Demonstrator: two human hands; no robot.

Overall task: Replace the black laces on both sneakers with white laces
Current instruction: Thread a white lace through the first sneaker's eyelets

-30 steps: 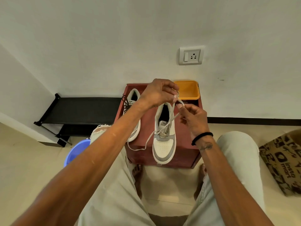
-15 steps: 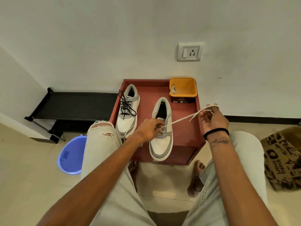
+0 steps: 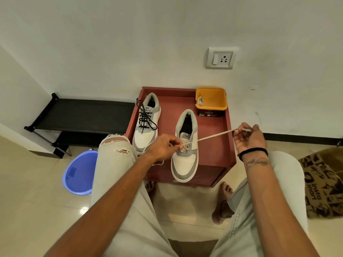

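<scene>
Two hands share one flat white cotton lace [image 3: 209, 137]. The right hand [image 3: 248, 137] has its grip closed on the lace's free end, pinched between thumb and fingertips and drawn taut out past the right edge of the low red wooden bench [image 3: 219, 149]. The left hand [image 3: 163, 148] pinches the lace at the lower eyelets of the nearer grey-and-white sneaker [image 3: 185, 145], probably to steady it while slack is pulled through. The second grey-and-white sneaker [image 3: 146, 123], just beside it to the left, keeps its black lace [image 3: 145, 117]. A yellow plastic tub [image 3: 213, 101] at the bench's back corner holds another pale lace [image 3: 200, 101]. Open air to the right leaves room to pull; the wall stands close behind.
</scene>
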